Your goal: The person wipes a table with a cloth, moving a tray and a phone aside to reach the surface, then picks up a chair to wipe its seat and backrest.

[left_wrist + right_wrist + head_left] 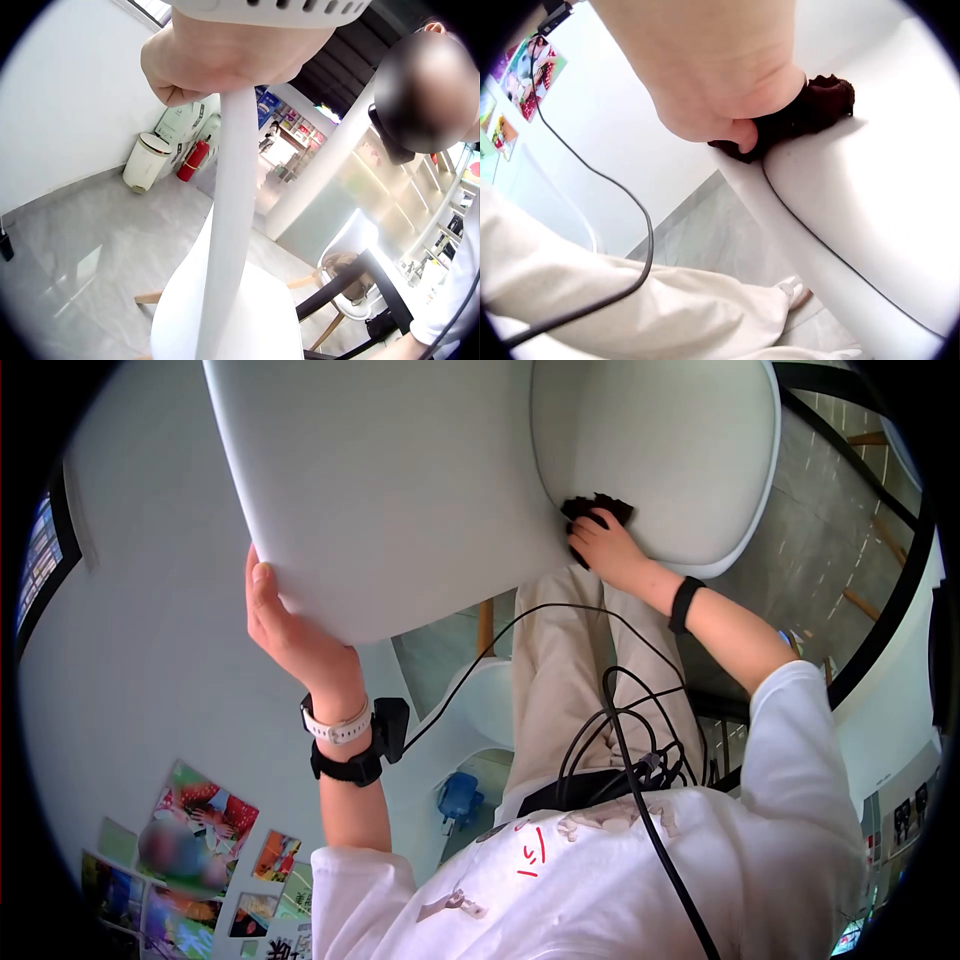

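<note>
A white chair fills the upper part of the head view, its broad backrest (400, 480) on the left and its padded seat (680, 450) on the right. My left hand (285, 630) grips the backrest's outer edge; in the left wrist view that edge (234, 195) runs down from under the curled fingers. A dark brown cloth (612, 506) is bunched under my right hand (612, 552), which holds it against the seat near the seam beside the backrest. The right wrist view shows the cloth (821, 109) overlapping the end of the dark seam line (817, 236), with a fingertip curled over it.
A black cable (540, 606) hangs across my lap from the left wrist. Black table framing (880, 630) curves along the right. Beyond the chair stand a white bin (147, 161), a red fire extinguisher (193, 159) and another white chair (352, 255) with a bag on it.
</note>
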Demonstrator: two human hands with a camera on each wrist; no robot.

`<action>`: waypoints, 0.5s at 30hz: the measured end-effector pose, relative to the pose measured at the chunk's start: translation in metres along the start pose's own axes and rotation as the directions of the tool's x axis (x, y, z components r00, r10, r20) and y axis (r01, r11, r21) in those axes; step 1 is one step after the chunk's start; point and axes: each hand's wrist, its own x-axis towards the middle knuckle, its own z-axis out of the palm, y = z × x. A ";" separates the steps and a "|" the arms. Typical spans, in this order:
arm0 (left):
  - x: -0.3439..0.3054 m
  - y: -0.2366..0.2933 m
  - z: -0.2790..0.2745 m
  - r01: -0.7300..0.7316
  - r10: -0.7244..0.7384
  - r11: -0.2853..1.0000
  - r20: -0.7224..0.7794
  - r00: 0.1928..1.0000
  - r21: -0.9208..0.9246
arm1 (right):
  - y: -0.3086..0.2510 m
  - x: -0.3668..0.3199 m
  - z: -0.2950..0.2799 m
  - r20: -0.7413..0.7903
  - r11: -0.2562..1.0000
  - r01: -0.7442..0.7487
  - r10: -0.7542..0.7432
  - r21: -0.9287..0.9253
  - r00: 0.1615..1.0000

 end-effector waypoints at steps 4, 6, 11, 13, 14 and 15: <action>0.012 -0.008 -0.009 -0.028 0.028 1.000 0.015 1.000 0.009 | 0.018 -0.014 -0.025 0.369 0.983 -0.037 -0.032 0.179 0.929; 0.013 -0.008 -0.007 -0.019 0.019 1.000 -0.007 1.000 0.008 | 0.036 -0.011 -0.059 0.647 0.906 -0.279 0.007 0.319 0.763; 0.014 -0.008 0.001 -0.059 0.062 0.997 -0.055 0.997 0.039 | 0.139 0.036 -0.081 0.380 0.530 -0.541 0.389 0.653 0.839; 0.016 -0.010 -0.005 -0.040 0.041 0.998 -0.015 0.999 0.057 | 0.139 0.090 -0.093 -0.040 0.599 -0.523 0.680 0.606 0.732; 0.017 -0.010 -0.007 -0.030 0.029 0.997 0.009 1.000 0.070 | 0.127 0.119 -0.100 0.031 0.489 -0.542 0.722 0.683 0.691; 0.016 -0.008 -0.005 -0.028 0.027 0.997 0.003 1.000 0.071 | 0.114 0.137 -0.094 0.092 0.416 -0.509 0.700 0.753 0.708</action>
